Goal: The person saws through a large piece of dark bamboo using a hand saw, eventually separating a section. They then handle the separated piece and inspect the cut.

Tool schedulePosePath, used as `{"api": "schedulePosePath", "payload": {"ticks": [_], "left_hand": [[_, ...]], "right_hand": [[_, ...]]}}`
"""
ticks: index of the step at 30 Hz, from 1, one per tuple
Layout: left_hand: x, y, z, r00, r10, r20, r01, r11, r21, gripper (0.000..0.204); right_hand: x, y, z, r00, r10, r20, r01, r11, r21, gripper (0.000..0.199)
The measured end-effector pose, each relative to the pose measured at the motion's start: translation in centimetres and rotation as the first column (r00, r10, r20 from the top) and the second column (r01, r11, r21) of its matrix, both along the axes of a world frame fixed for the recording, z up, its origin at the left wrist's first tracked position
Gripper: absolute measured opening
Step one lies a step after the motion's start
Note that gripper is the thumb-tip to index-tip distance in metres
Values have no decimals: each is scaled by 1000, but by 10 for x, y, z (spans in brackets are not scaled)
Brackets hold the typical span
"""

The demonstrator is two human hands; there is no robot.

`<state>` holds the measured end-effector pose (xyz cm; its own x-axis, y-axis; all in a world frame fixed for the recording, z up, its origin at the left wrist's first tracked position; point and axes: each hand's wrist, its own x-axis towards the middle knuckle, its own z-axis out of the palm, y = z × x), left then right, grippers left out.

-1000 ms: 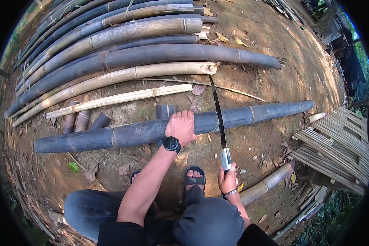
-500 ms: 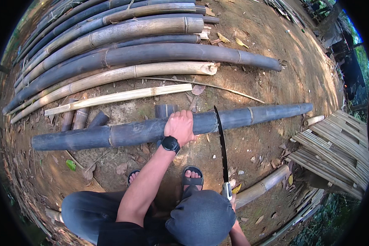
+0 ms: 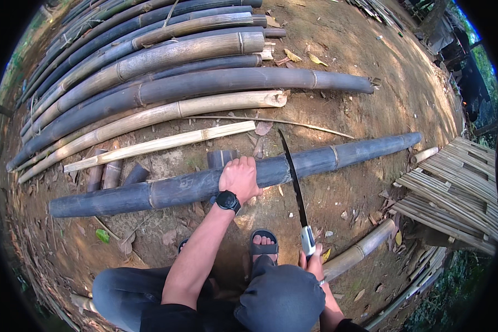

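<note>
Gripping a long black-bladed handsaw by its white-and-black handle: right hand, fingers closed. Saw crosses thick blue-black bamboo pole; left hand fingers wrapped over it. Pole lies crosswise above brown dirt ground, beyond sandalled feet.

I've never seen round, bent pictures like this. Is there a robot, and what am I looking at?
No robot: these are a person's own bare hands. A wide-angle camera worn on the person's head looks down at them, so straight edges bend toward the rim. The left hand, wearing a black watch, grips a dark bamboo pole from above. The right hand holds a saw, its blade crossing that pole. Beyond, more bamboo poles lie side by side on the brown ground.
</note>
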<state>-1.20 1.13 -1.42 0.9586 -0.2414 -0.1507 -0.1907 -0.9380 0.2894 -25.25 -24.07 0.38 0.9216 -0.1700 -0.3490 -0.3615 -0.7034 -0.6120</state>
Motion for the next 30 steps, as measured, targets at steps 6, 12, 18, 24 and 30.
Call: {"api": "schedulePosePath", "payload": {"ticks": [6, 12, 18, 24, 30], "left_hand": [[-3, -4, 1, 1000, -10, -9, 10, 1000, -1, 66], [-5, -7, 4, 1000, 13, 16, -13, 999, 30, 66], [7, -12, 11, 998, -14, -64, 16, 999, 41, 68], [0, -21, 7, 999, -13, -33, 16, 996, 86, 69], [2, -21, 22, 999, 3, -38, 2, 991, 133, 71]], "right_hand": [[63, 13, 11, 995, 94, 33, -89, 988, -123, 37], [-17, -4, 34, 995, 59, 84, -65, 996, 61, 46], [9, -4, 8, 1000, 25, 9, -26, 999, 26, 42], [63, 0, -2, 995, 91, 51, -89, 995, -41, 36], [-52, -25, 21, 989, 60, 132, -80, 986, 146, 46]]}}
